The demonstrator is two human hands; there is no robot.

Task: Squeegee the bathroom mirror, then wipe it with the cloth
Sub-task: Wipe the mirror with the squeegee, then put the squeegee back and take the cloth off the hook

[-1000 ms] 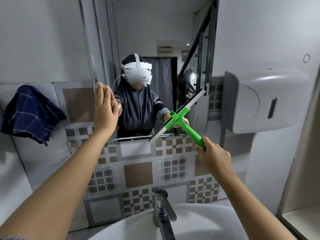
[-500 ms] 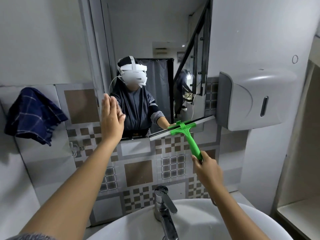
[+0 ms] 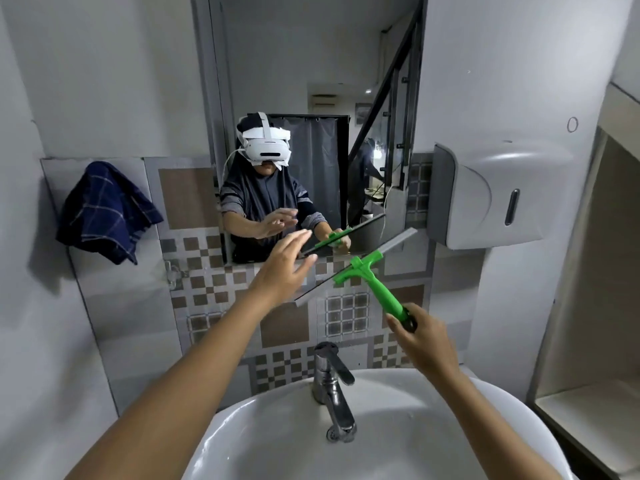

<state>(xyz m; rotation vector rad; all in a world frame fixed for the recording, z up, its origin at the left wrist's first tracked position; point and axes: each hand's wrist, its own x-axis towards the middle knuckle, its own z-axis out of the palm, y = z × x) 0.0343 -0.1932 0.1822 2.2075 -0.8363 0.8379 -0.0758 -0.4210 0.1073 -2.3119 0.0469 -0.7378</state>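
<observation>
Mirror (image 3: 322, 81) glass hung on the wall above the basin (image 3: 398, 445), and we worked across from its left. A dark blue checked cloth (image 3: 104, 213) hung on the left wall, well apart from us. Our left hand (image 3: 282, 268) was open, fingers spread, held in front of the mirror's lower edge near the blade's left end. The green squeegee (image 3: 367, 275) tilted below the glass over the patterned tiles, our right hand (image 3: 420, 337) closed around its handle end. A grey dispenser (image 3: 491, 199) sat rightmost.
</observation>
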